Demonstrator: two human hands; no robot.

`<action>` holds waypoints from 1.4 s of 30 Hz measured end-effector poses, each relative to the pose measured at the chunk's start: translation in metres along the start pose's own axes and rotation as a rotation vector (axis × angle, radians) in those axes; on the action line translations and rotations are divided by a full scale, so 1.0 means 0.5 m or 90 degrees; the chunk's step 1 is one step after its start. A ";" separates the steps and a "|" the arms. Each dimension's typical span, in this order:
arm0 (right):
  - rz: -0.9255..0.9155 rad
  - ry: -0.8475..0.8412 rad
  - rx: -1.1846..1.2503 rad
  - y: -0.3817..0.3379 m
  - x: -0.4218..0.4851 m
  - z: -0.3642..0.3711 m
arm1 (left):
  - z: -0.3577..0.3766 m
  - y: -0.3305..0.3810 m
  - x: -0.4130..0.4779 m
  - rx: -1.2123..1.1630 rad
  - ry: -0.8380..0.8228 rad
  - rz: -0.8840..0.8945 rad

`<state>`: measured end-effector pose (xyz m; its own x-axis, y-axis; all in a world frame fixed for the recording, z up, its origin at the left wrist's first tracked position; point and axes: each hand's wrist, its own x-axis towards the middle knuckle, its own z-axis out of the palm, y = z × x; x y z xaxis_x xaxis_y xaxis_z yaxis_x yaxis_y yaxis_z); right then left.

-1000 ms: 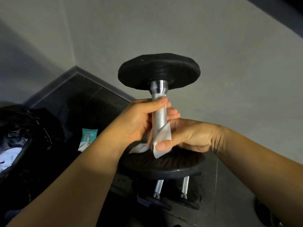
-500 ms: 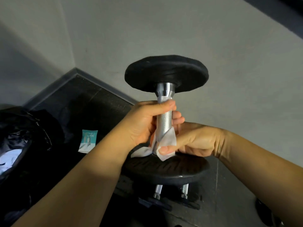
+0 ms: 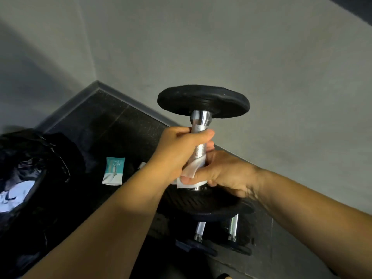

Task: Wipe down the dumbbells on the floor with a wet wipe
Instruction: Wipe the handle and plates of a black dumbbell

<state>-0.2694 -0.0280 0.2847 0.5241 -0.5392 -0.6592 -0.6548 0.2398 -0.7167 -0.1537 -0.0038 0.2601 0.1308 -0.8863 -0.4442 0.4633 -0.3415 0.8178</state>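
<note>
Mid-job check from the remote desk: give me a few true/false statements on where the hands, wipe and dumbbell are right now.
1. The dumbbell stands on end. True.
2. The left hand grips the handle's upper part. True.
3. The wet wipe lies flat on the floor. False: the right hand presses it against the lower handle.
4. The teal packet sits on the top plate. False: it lies on the floor.
</note>
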 end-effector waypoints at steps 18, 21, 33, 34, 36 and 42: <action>0.068 0.160 -0.182 0.006 -0.004 -0.003 | 0.029 -0.026 0.016 0.039 0.022 -0.019; 0.055 0.048 -0.050 0.001 0.000 -0.015 | 0.017 -0.022 0.018 -0.042 -0.011 -0.015; -0.023 0.062 -0.113 -0.008 -0.090 -0.057 | 0.025 -0.003 0.001 -0.241 -0.206 -0.070; -0.070 0.084 -0.125 -0.002 -0.096 -0.062 | 0.024 -0.002 0.001 -0.233 -0.205 -0.086; -0.166 0.122 -0.118 0.005 -0.107 -0.074 | 0.020 -0.003 0.002 -0.214 -0.198 -0.118; -0.345 0.269 -0.109 -0.004 -0.116 -0.082 | 0.024 -0.011 -0.002 -0.143 -0.149 -0.126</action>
<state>-0.3207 -0.0303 0.3336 0.5667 -0.8224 -0.0506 -0.4568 -0.2625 -0.8500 -0.1670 -0.0049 0.2604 -0.1728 -0.8662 -0.4688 0.6438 -0.4595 0.6118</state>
